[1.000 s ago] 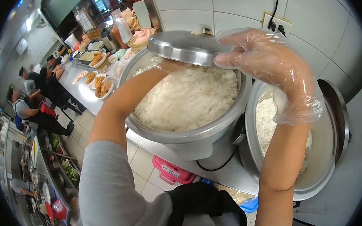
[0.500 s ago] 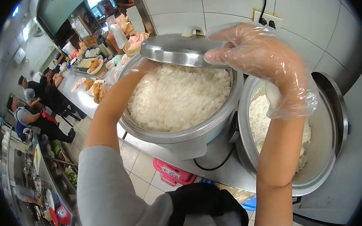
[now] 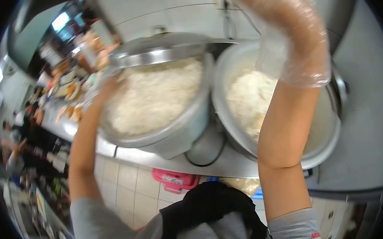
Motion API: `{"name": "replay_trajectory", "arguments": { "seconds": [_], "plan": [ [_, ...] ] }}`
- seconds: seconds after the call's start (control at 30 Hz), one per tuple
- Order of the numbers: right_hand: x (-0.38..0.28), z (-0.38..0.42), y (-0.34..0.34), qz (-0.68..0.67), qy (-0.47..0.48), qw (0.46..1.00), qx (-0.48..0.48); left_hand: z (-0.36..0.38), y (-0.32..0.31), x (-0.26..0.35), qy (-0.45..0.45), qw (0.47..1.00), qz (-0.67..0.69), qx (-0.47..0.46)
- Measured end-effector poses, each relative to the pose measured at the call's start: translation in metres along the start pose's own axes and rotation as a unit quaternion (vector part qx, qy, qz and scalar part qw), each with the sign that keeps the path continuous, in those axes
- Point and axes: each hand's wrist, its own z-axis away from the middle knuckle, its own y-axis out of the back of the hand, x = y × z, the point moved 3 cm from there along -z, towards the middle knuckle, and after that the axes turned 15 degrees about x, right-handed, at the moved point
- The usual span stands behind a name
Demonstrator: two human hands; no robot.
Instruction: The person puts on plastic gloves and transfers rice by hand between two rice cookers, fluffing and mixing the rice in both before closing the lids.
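A steel pot lid [image 3: 160, 50] with a pale knob is tilted up over the back of the left pot [image 3: 172, 138], which is full of white rice [image 3: 157, 95]. My left hand [image 3: 110, 85], in a clear plastic glove, is closed at the lid's left edge, above the pot's rim; its fingers are blurred. Raised over the right pot [image 3: 233, 122] is my right hand [image 3: 270, 9], also gloved and off the lid. Motion smears it and the top of the view cuts off its fingers. More rice [image 3: 246, 96] lies in the right pot, partly hidden by my right forearm.
Another lid [image 3: 339, 87] stands behind the right pot's far right rim. A cable [image 3: 206, 158] loops between the pots on the steel counter. Below is a pink box [image 3: 176, 179]. Fried food [image 3: 72, 111] and people [image 3: 20, 125] appear at the left.
My right hand has let go of the lid and moved up toward the top edge. My left hand stays at the lid's left side. The camera view has shifted, with pots now further left.
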Motion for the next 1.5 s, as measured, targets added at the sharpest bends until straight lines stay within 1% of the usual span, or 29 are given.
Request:
{"name": "replay_trajectory", "arguments": {
  "seconds": [0.03,0.07,0.1,0.13,0.17,0.2,0.23,0.27,0.3,0.33,0.37,0.43,0.5,0.57,0.67,0.73,0.8,0.87,0.9,0.93,0.97,1.0,1.07,1.13,1.2,1.23,1.3,1.43,1.5],
  "plan": [
    [-0.006,-0.004,0.030,0.045,0.051,0.998,0.007,0.006,0.061,0.060,0.006,0.999,-0.047,-0.020],
    [-0.009,-0.003,0.056,0.081,0.101,0.992,0.005,0.015,0.075,0.066,-0.069,0.995,-0.055,0.040],
    [-0.003,0.004,0.075,0.094,0.088,0.992,-0.001,0.019,0.078,0.054,-0.140,0.987,-0.024,0.072],
    [-0.006,0.013,0.090,0.307,0.267,0.913,-0.015,0.023,0.096,0.074,-0.071,0.996,-0.012,0.047],
    [-0.009,0.025,0.102,0.491,0.432,0.756,-0.030,0.024,0.119,0.094,-0.001,1.000,-0.002,0.027],
    [-0.001,0.043,0.122,0.496,0.434,0.751,-0.037,0.026,0.128,0.103,-0.003,1.000,0.008,0.029],
    [0.024,0.061,0.147,0.271,0.106,0.956,-0.045,0.028,0.140,0.110,-0.030,0.994,0.019,0.103],
    [0.049,0.085,0.156,-0.006,-0.248,0.968,-0.040,0.030,0.151,0.119,-0.057,0.983,0.027,0.173],
    [0.045,0.094,0.137,0.405,-0.231,0.881,-0.081,0.028,0.162,0.135,-0.054,0.983,0.035,0.175],
    [0.074,0.112,0.135,0.398,-0.242,0.848,-0.253,0.024,0.175,0.162,-0.088,0.970,0.061,0.216],
    [0.088,0.131,0.127,0.387,-0.350,0.777,-0.351,0.022,0.182,0.188,-0.120,0.956,0.087,0.255],
    [0.127,0.167,0.125,0.393,-0.394,0.762,-0.332,0.012,0.183,0.236,-0.208,0.924,0.099,0.305],
    [0.160,0.184,0.116,0.399,-0.325,0.769,-0.379,0.006,0.167,0.294,-0.252,0.897,0.122,0.341],
    [0.193,0.207,0.102,0.378,-0.216,0.830,-0.349,-0.006,0.141,0.344,-0.301,0.857,0.212,0.360],
    [0.215,0.228,0.064,0.282,-0.291,0.836,-0.369,-0.038,0.077,0.419,-0.156,0.835,0.468,0.246],
    [0.195,0.233,0.052,0.239,-0.306,0.841,-0.377,-0.048,0.029,0.454,-0.053,0.860,0.477,0.174],
    [0.148,0.231,0.050,0.191,-0.350,0.807,-0.436,-0.047,0.011,0.466,-0.021,0.886,0.434,0.163],
    [0.170,0.260,0.036,0.115,-0.311,0.729,-0.598,-0.042,0.006,0.464,-0.024,0.904,0.393,0.168],
    [0.167,0.273,0.046,0.158,-0.266,0.734,-0.605,-0.045,-0.001,0.458,-0.025,0.905,0.391,0.165],
    [0.161,0.288,0.057,0.203,-0.219,0.736,-0.608,-0.050,-0.002,0.447,-0.037,0.872,0.423,0.245],
    [0.144,0.283,0.065,0.242,-0.237,0.679,-0.652,-0.056,-0.002,0.439,-0.049,0.828,0.454,0.324],
    [0.125,0.270,0.076,0.279,-0.256,0.615,-0.691,-0.058,-0.002,0.435,-0.051,0.827,0.457,0.323],
    [0.118,0.248,0.092,0.281,-0.316,0.581,-0.696,-0.059,0.003,0.426,0.034,0.826,0.443,0.346],
    [0.131,0.239,0.103,0.278,-0.372,0.541,-0.702,-0.060,0.008,0.426,0.027,0.845,0.408,0.346],
    [0.151,0.230,0.103,0.344,-0.360,0.597,-0.630,-0.056,0.004,0.423,0.028,0.867,0.364,0.340],
    [0.157,0.234,0.096,0.336,-0.358,0.596,-0.636,-0.056,0.004,0.423,0.003,0.851,0.375,0.369],
    [0.172,0.227,0.078,0.263,-0.326,0.823,-0.384,-0.057,0.007,0.423,-0.025,0.832,0.386,0.398],
    [0.182,0.236,0.035,0.193,-0.206,0.828,-0.484,-0.055,0.008,0.421,0.014,0.847,0.402,0.346],
    [0.163,0.245,0.036,0.266,-0.337,0.586,-0.688,-0.055,0.009,0.420,0.024,0.855,0.399,0.331]
  ]
}}
